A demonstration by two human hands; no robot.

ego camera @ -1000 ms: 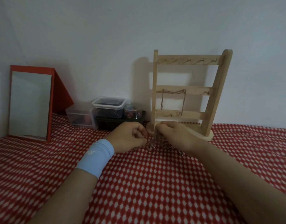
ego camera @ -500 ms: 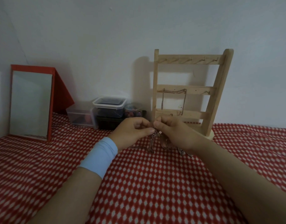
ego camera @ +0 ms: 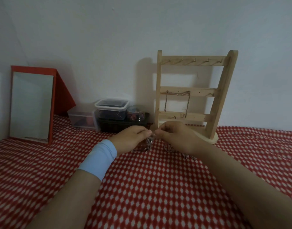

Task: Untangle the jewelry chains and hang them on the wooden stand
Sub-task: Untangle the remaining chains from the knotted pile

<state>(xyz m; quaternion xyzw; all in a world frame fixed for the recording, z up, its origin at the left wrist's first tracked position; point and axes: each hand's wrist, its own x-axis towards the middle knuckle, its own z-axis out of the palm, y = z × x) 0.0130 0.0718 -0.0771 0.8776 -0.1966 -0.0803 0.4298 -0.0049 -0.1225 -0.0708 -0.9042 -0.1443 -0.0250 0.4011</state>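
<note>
The left hand (ego camera: 131,139) and the right hand (ego camera: 175,138) each pinch the tangled chains (ego camera: 148,143) over the red patterned cloth (ego camera: 158,187). One chain (ego camera: 177,100) hangs on the wooden stand (ego camera: 191,96).

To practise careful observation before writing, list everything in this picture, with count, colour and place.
wooden stand: one, pale wood, upright by the wall, right of centre
hung chain: one, silvery, draped on the stand's middle rail
tangled chains: count unclear, silvery, on the cloth below the hands
mirror: one, red frame, propped at far left
black box: one, black, left of the stand
lidded tub: one, clear, on the black box
round jar: one, clear, beside the tub
low box: one, clear, left of the black box
cloth: one, red with white spots, underneath everything
wristband: one, light blue, left wrist
left hand: one, pinches the chains
right hand: one, pinches the chains
</note>
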